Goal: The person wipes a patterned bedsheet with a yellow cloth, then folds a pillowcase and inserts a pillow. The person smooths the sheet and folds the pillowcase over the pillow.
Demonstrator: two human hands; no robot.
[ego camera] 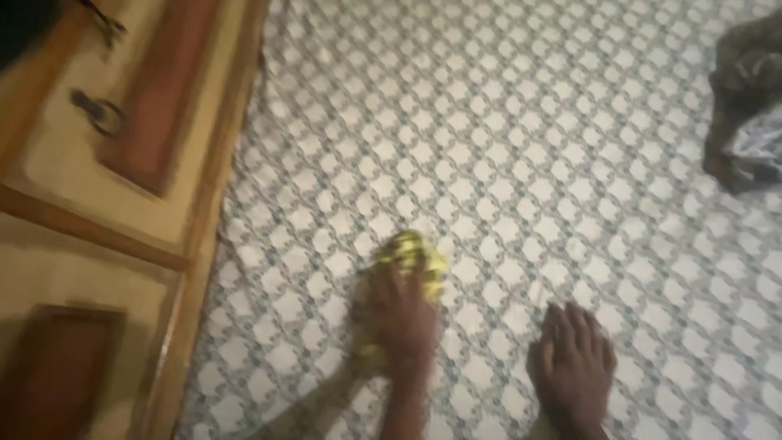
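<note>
My left hand [405, 319] presses down on a small crumpled yellow cloth [417, 251], fingers curled over it, on a white sheet [521, 122] with a grey-blue lattice pattern. Part of the cloth shows past my fingertips and a bit below my wrist. My right hand [572, 367] lies flat on the sheet to the right, palm down, fingers together and pointing away from me, holding nothing. The frame is blurred.
Wooden furniture [122, 163] with reddish panels and dark metal handles [96, 112] runs along the left edge of the sheet. A dark crumpled garment [745, 106] lies at the far right.
</note>
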